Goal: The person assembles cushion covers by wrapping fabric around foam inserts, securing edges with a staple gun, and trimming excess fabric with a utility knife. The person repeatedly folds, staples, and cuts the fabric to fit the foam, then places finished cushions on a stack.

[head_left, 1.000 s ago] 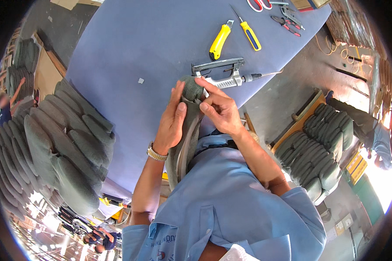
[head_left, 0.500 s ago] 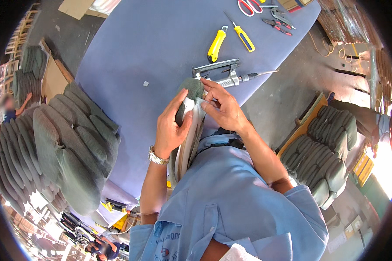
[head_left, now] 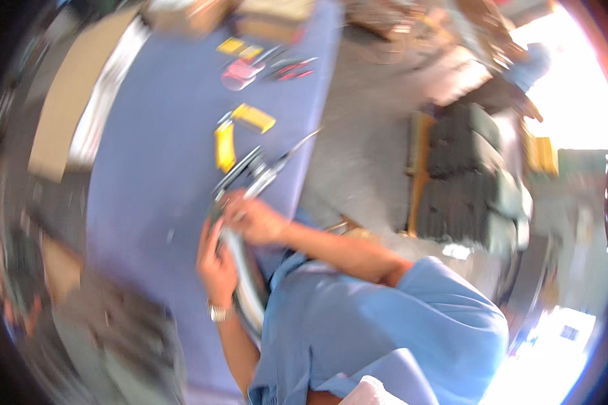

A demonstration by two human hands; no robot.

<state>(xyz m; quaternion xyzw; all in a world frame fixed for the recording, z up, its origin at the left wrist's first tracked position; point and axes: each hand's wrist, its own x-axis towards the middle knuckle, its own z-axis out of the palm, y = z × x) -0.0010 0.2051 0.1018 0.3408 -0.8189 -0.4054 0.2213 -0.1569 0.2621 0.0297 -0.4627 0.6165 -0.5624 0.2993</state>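
Note:
A long, narrow upholstered pad [head_left: 251,297], with dark grey-green fabric and a pale strip along its edge, leans against my blue shirt at the table's near edge. My left hand [head_left: 217,270], a metal watch on its wrist, grips the pad's side. At its far end my right hand [head_left: 252,220] is closed on the fabric edge, the fingers blurred by motion. Just beyond lies a silver staple gun [head_left: 240,174] with a hose fitting. Past it are a yellow utility knife [head_left: 225,147] and a yellow-handled screwdriver [head_left: 255,117].
Red-handled scissors [head_left: 239,74] and pliers [head_left: 292,67] lie farther up the blue table [head_left: 162,135], near cardboard boxes [head_left: 275,19]. Stacked dark pads [head_left: 463,182] stand at the right. More grey pads [head_left: 115,324], blurred, sit at the lower left.
The view has swung to the right, so the table and tools appear farther left and everything is blurred. Both hands stay on the pad's far end.

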